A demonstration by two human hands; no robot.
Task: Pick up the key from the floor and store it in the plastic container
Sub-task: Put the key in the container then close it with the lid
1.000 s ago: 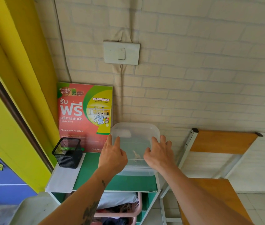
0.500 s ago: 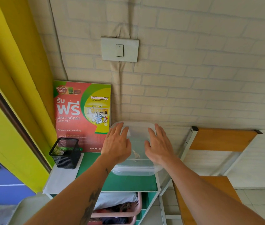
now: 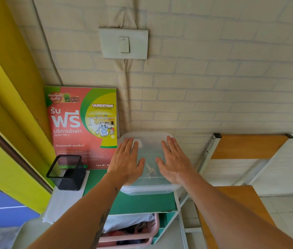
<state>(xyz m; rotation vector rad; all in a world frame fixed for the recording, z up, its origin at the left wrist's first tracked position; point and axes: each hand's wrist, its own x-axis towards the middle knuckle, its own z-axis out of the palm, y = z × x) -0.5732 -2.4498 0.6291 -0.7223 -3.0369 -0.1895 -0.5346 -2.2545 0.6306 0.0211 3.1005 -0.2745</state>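
Brick-pattern wall behind, light switch (image 3: 124, 44) above, laundry poster (image 3: 83, 126) leaning at left. Green bench (image 3: 142, 202) carrying mesh pen holder (image 3: 66, 174) and plastic container (image 3: 149, 187). Key (image 3: 151, 170) already inside, visible through clear lid (image 3: 149, 146). Left hand (image 3: 127, 163) and right hand (image 3: 173, 163) flat on lid, fingers (image 3: 130, 143) extended and spread, gripping nothing. Step in hand, by judgement: pressing lid shut. Next: even downward push along rim until seated, then lift palms clear.

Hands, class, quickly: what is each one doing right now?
Left hand: open, flat on the lid of the plastic container, gripping nothing.
Right hand: open, flat on the same lid, gripping nothing.
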